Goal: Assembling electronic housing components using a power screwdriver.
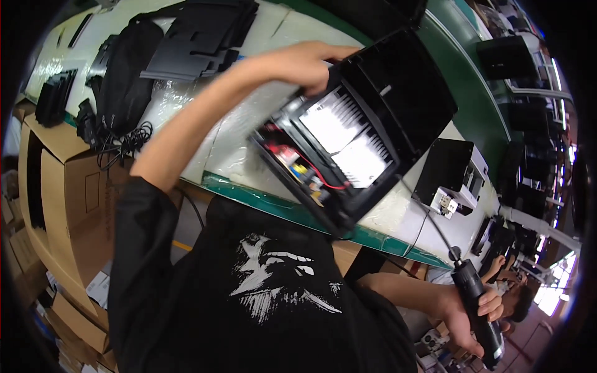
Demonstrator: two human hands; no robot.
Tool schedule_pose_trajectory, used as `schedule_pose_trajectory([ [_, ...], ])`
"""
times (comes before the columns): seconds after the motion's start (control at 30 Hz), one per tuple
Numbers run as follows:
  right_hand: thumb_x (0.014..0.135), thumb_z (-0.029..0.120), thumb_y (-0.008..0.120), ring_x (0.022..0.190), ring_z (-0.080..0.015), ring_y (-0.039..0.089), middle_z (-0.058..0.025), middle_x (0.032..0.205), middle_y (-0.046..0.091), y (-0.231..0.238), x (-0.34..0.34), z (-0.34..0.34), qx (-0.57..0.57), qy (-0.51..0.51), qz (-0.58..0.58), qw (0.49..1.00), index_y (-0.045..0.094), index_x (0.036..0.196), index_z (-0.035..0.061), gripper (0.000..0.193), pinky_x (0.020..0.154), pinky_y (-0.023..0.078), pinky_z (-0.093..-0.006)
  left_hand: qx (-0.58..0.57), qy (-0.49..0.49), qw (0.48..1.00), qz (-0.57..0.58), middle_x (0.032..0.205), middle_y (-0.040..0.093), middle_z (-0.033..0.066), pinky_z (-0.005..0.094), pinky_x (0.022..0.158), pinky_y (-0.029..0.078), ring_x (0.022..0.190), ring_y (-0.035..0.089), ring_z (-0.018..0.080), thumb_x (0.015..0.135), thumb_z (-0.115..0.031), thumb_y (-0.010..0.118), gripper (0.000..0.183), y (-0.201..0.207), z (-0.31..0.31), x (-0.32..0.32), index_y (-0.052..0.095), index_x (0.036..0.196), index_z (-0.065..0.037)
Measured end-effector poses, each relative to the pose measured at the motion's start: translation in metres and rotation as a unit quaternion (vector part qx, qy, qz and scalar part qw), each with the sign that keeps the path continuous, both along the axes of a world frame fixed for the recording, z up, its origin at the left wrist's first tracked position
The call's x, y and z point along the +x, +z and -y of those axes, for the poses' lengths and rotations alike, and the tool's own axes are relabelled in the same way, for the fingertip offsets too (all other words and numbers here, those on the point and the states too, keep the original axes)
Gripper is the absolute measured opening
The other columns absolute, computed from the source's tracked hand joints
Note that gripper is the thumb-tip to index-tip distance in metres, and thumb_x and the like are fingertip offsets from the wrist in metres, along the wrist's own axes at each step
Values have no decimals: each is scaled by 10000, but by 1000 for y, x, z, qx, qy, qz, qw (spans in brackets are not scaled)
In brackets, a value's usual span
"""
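My left hand (pixel 305 65) grips the far left edge of an opened black device housing (pixel 407 93), which sits tilted over the bench. Inside the housing lie a bright, ribbed metal plate (pixel 348 137), red wires and small colored parts (pixel 298 168). The housing is somewhat blurred. At the lower right, off the bench, my right hand (pixel 463 317) is wrapped around a black electric screwdriver (pixel 472 286) with a dark cord at its upper end. Its tip cannot be made out.
Stacked black plastic panels (pixel 189 40), a black bag (pixel 127 68) and coiled cables (pixel 127 137) lie on the left. A cardboard box (pixel 81 211) stands beside the green bench edge (pixel 249 191). Right of the housing is a black-and-white unit (pixel 441 165). People work farther right.
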State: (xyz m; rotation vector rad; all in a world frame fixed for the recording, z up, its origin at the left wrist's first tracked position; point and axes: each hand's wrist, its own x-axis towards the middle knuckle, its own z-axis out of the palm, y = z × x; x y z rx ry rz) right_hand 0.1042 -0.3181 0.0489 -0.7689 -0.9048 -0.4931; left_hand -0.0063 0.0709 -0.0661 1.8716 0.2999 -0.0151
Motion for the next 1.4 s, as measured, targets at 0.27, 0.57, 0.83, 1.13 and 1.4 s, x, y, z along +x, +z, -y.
schedule_pose_trajectory([
  [0.27, 816, 722, 309, 453, -201, 399, -84, 636, 498, -25, 22, 68, -46, -363, 62, 929, 507, 1082, 221, 601, 422, 333, -335, 283, -199, 932, 112, 908, 651, 161, 291, 602, 490, 744, 601, 189, 527, 108, 389, 727, 48, 8, 84, 538, 1230, -2],
  [0.57, 672, 872, 289, 431, -216, 425, -76, 595, 463, -37, 49, 62, -40, -468, -21, 882, 509, 771, 76, 832, 444, 375, -325, 261, -232, 928, -129, 812, 623, 141, 298, 446, 431, 609, 554, 211, 534, 100, 349, 718, 50, 49, 169, 579, 1200, -40],
  [0.83, 754, 810, 249, 429, -232, 442, -121, 612, 483, -45, 80, 75, -44, -367, -22, 929, 493, 998, 46, 838, 432, 409, -356, 159, -314, 933, -75, 850, 655, 91, 279, 516, 435, 663, 566, 186, 631, 108, 373, 545, 27, 52, 194, 642, 1084, -31],
  [1.13, 731, 787, 332, 530, -211, 444, -98, 663, 479, -7, 158, 54, -228, -54, -153, 960, 515, 785, -8, 817, 543, 379, -347, 197, -447, 864, -126, 845, 688, 117, 277, 680, 500, 791, 654, 176, 642, 174, 417, 382, 42, 132, 163, 688, 857, 10],
  [1.4, 907, 446, 363, 568, -232, 485, -140, 708, 520, 6, 174, -33, -339, -139, -165, 916, 476, 880, -23, 483, 565, 413, -353, 313, -204, 879, 297, 1017, 613, 130, 357, 909, 428, 1033, 548, 281, 603, 135, 426, 462, 43, 114, 73, 633, 977, -39],
])
